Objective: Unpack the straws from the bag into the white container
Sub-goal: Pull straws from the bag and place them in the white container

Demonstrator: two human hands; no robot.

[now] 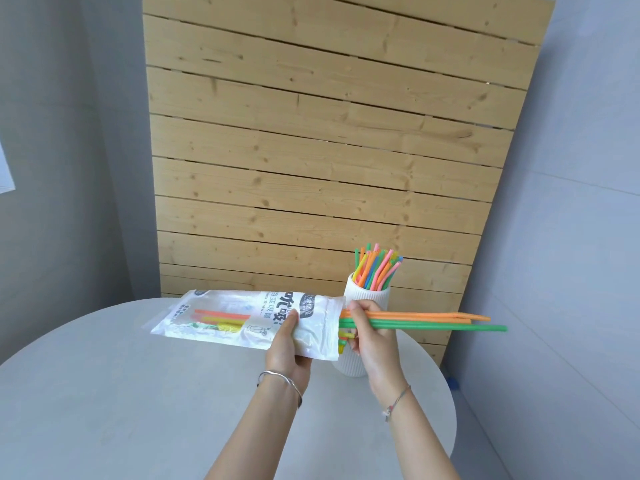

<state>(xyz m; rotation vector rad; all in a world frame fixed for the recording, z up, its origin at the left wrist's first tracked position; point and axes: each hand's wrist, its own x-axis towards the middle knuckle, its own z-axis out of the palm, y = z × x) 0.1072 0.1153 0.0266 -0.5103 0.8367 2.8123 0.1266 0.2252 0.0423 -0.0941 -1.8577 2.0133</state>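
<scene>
My left hand [286,348] grips a clear and white plastic bag [242,320], held level above the table with its open mouth to the right. A few orange, yellow and green straws lie inside it. My right hand [372,337] pinches orange and green straws [433,322] that stick out of the bag's mouth and reach far to the right. Behind my right hand stands the ribbed white container [367,299], upright, with several coloured straws [377,268] fanning out of its top. The hand hides the container's middle.
A round grey table [138,403] carries the container near its far right edge. A wooden slat panel [329,150] rises behind the table. Grey walls stand on both sides, and the floor shows at the right.
</scene>
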